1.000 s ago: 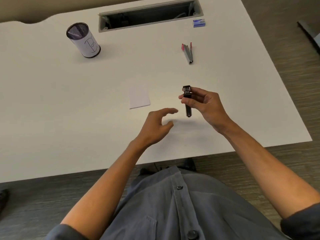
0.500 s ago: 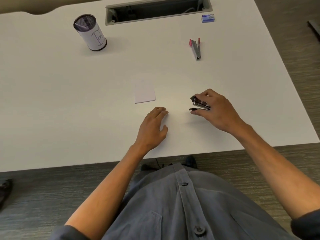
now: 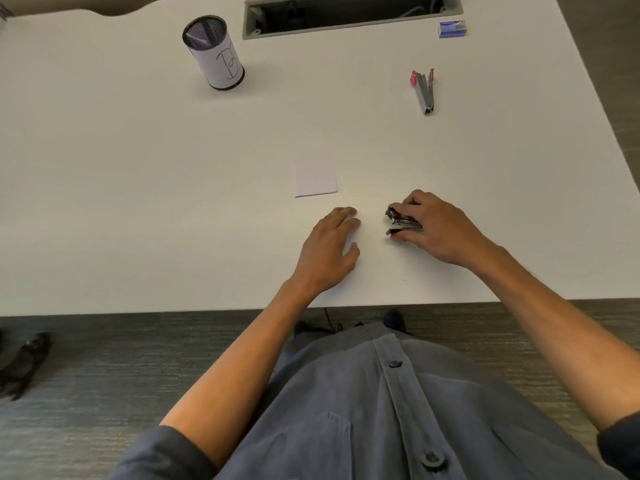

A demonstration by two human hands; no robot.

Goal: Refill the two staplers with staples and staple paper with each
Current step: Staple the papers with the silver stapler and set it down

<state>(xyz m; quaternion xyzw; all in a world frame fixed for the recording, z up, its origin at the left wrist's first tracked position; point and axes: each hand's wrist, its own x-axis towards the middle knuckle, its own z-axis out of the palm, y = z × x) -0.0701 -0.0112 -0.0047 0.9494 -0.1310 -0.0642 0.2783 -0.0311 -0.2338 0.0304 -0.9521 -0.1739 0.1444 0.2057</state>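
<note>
The white worktop [image 3: 138,168] carries everything. The left hand [image 3: 330,251] lies flat and relaxed, holding nothing, probably bracing. The right hand [image 3: 440,226] curls over the black stapler [image 3: 401,223], pinning it down near the front edge; its chrome mouth gapes leftward.

Paper [image 3: 315,181] left of held stapler [image 3: 401,221]; second stapler [image 3: 425,91] behind, seemingly open

White tabletop [image 3: 138,168] carrying a small paper sheet [image 3: 315,182] at its centre. Beyond the paper: mesh cup [image 3: 214,51] far left, red stapler [image 3: 424,91] far right, staple box [image 3: 452,29], recessed cable tray [image 3: 349,13].
</note>
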